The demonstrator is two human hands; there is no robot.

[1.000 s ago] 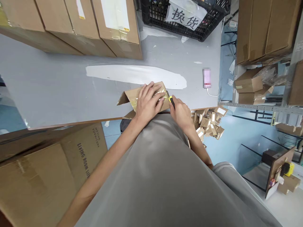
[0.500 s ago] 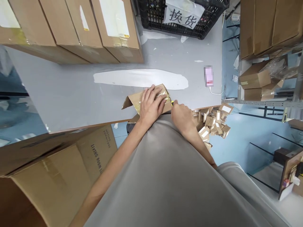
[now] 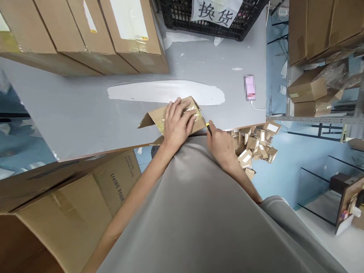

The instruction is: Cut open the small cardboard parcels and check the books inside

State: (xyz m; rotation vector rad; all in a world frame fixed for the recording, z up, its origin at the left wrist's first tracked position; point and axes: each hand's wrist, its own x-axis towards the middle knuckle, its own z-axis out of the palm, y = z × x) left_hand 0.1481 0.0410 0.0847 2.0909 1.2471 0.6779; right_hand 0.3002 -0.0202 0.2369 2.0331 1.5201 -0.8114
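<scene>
A small cardboard box point(image 3: 158, 115), with shiny clear tape across it and a flap raised at its left end, lies at the table's near edge. My left hand point(image 3: 176, 123) rests on top of it, fingers stretched and slightly apart, pressing it against the table. Closed in a fist, my right hand point(image 3: 222, 146) grips a box cutter point(image 3: 208, 127) with a black and yellow handle. Its thin blade points up and left, close to the box's right end; whether the tip touches the cardboard I cannot tell.
Large cartons point(image 3: 127, 41) line the table's point(image 3: 82, 117) back left, beside a black plastic crate point(image 3: 204, 30). A phone point(image 3: 250, 88) on a white cable lies at the right. Below are a big open carton point(image 3: 71, 212) and a heap of small boxes point(image 3: 257, 146).
My right hand has drawn slightly back from the box, so more of the cutter shows. The left hand and box appear slightly further left as the view shifts.
</scene>
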